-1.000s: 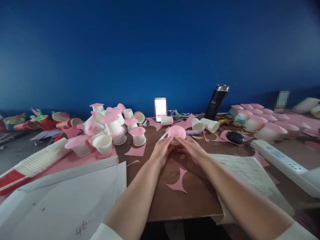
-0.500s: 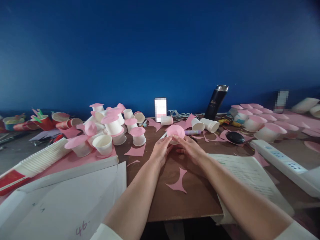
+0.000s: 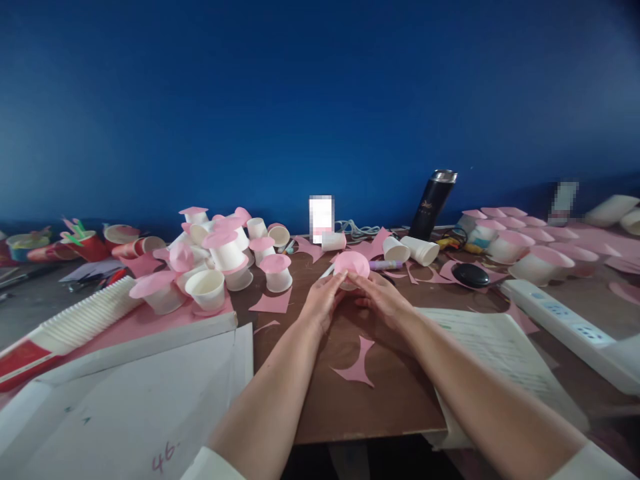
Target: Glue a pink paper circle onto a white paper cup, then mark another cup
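At the middle of the desk my left hand (image 3: 323,298) and my right hand (image 3: 383,299) close round a white paper cup (image 3: 349,284) from both sides. A pink paper disc (image 3: 351,263) lies over the cup's upturned end. Both thumbs press on the near edge of the disc. Most of the cup is hidden by my fingers. A white stick-like thing (image 3: 327,271) lies just left of the cup, and a purple tube (image 3: 386,265) lies to its right. Nearer to me, a pink paper scrap (image 3: 359,365) rests between my forearms.
Several disc-topped cups (image 3: 223,248) are piled at left, near a long cup stack (image 3: 93,313) and a white box (image 3: 125,407). To the right are a black flask (image 3: 433,205), a black mouse (image 3: 470,274), a power strip (image 3: 565,327), a written sheet (image 3: 493,353) and more topped cups (image 3: 540,265).
Almost nothing differs. Both hands stay round the cup, and the pink disc sits very slightly lower in view.
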`<action>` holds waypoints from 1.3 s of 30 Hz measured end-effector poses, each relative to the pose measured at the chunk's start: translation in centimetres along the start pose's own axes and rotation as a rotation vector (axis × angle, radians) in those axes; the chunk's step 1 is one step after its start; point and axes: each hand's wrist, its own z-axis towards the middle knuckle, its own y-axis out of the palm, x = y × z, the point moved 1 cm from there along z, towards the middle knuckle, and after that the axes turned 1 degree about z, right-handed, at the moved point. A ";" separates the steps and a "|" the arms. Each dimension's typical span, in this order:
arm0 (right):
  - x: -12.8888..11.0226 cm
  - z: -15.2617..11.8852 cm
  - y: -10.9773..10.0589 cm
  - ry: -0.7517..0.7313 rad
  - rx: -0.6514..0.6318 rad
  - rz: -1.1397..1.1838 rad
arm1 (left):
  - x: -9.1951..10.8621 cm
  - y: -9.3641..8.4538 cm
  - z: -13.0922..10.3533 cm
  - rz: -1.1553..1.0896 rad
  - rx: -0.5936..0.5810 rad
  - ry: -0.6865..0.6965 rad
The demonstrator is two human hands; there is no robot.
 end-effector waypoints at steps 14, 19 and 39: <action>0.1 0.2 -0.3 -0.001 -0.009 -0.079 | 0.0 0.0 0.0 0.014 0.019 -0.020; -0.1 0.1 -0.1 -0.004 -0.010 -0.059 | 0.0 -0.1 0.0 0.004 0.027 -0.004; -0.2 0.1 0.0 -0.021 0.005 0.005 | 0.0 0.0 0.0 0.038 0.025 0.004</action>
